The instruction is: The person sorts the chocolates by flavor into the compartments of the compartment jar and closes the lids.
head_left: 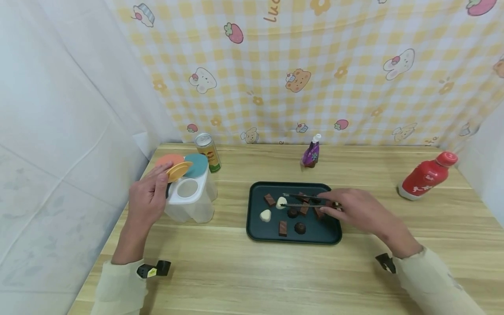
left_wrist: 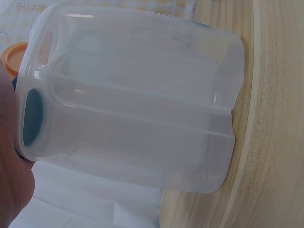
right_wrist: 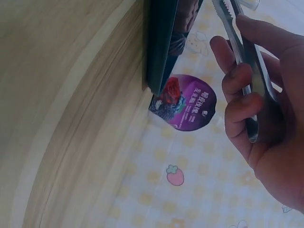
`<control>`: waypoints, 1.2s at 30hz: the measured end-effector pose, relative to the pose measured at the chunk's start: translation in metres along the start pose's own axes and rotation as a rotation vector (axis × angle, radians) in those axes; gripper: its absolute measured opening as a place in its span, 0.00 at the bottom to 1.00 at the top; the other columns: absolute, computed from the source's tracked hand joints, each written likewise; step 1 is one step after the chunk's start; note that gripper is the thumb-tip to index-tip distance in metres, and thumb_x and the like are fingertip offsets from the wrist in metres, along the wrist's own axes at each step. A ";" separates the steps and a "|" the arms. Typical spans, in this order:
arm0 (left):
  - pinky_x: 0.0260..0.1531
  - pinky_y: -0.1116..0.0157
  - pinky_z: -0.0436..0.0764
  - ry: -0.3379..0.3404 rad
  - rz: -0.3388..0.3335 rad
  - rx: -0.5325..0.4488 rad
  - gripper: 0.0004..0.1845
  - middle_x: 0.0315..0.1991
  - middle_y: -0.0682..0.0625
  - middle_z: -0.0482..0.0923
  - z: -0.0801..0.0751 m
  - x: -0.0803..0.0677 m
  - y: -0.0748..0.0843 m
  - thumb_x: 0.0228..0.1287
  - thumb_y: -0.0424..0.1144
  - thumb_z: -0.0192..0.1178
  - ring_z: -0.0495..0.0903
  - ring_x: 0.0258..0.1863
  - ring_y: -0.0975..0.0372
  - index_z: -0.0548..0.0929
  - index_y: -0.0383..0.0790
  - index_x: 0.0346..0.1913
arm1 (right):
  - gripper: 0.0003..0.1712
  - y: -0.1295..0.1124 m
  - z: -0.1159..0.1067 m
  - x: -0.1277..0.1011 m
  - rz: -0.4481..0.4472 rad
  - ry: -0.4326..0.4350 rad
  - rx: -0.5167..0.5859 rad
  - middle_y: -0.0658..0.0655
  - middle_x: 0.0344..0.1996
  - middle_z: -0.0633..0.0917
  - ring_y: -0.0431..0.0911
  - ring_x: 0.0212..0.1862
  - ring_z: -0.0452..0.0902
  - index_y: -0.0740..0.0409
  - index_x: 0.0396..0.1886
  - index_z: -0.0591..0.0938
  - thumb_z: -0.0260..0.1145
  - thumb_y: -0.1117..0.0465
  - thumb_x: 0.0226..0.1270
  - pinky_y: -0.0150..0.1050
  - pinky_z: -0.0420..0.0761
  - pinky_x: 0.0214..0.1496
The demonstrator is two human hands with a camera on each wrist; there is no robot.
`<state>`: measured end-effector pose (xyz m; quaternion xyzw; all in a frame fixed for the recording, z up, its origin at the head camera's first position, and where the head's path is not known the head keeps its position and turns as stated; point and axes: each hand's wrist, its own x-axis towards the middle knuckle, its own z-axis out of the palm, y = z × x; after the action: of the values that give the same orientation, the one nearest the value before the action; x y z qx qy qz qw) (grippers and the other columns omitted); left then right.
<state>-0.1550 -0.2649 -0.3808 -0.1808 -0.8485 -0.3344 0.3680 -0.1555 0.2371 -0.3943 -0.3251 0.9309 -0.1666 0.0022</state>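
My left hand (head_left: 151, 192) grips the left side of a white translucent container (head_left: 191, 202) with several compartments, fingertips at its raised yellow lid (head_left: 179, 170); orange (head_left: 168, 160) and teal (head_left: 196, 165) lids stand beside it. The container (left_wrist: 133, 95) fills the left wrist view. My right hand (head_left: 346, 209) holds metal tongs (head_left: 303, 201) over a dark tray (head_left: 256, 232), their tips at a white chocolate (head_left: 281, 202). Brown and white chocolates lie on the tray. In the right wrist view the fingers (right_wrist: 242, 85) curl round the tongs (right_wrist: 251, 71).
A drink can (head_left: 208, 151) stands behind the container. A small purple bottle (head_left: 311, 153) sits behind the tray, and a red bottle (head_left: 427, 176) leans at the right. Checked curtain walls close the back and sides of the wooden table (head_left: 252, 271).
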 end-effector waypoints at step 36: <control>0.65 0.74 0.69 0.000 -0.012 -0.012 0.20 0.51 0.36 0.85 0.001 0.001 0.001 0.80 0.40 0.53 0.83 0.54 0.39 0.88 0.24 0.47 | 0.20 -0.005 0.004 0.018 0.043 -0.106 0.012 0.38 0.19 0.76 0.36 0.19 0.63 0.61 0.58 0.87 0.69 0.53 0.74 0.33 0.66 0.23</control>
<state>-0.1552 -0.2637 -0.3798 -0.1780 -0.8475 -0.3419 0.3648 -0.1658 0.2217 -0.3944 -0.3134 0.9352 -0.1543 0.0572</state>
